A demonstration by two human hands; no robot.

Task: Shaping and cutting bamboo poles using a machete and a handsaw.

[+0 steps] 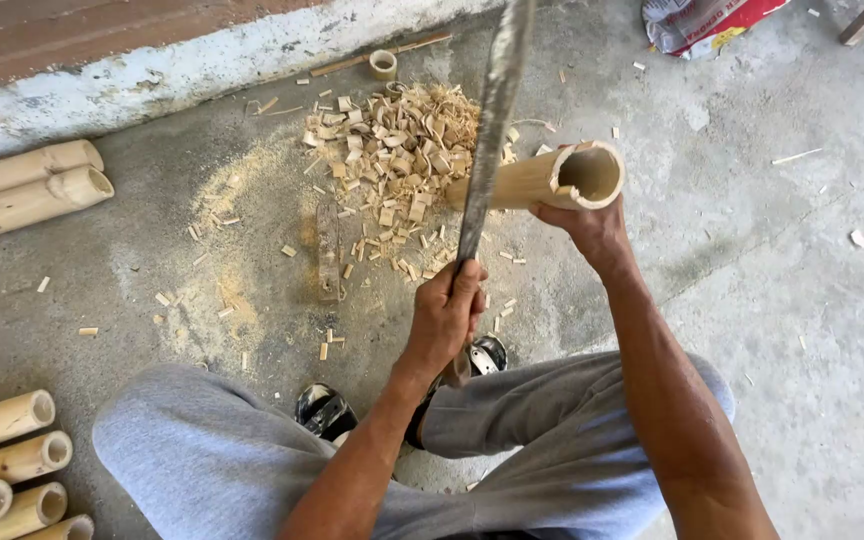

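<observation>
My left hand (447,312) grips the handle of a long machete (492,120), whose blade points up and away across the view. My right hand (592,228) holds a hollow bamboo tube (552,178) from below, near its open end. The tube lies tilted, its far end resting in a heap of bamboo chips (392,150) on the concrete floor. The blade crosses in front of the tube's middle. I am crouched, with grey trousers and dark sandals (324,410) below my hands.
Two bamboo lengths (27,190) lie at the left by a low painted kerb. Several cut bamboo tubes (7,465) are stacked at the bottom left. A small bamboo ring (383,64) sits near the kerb. A crumpled sack (697,20) lies at the top right.
</observation>
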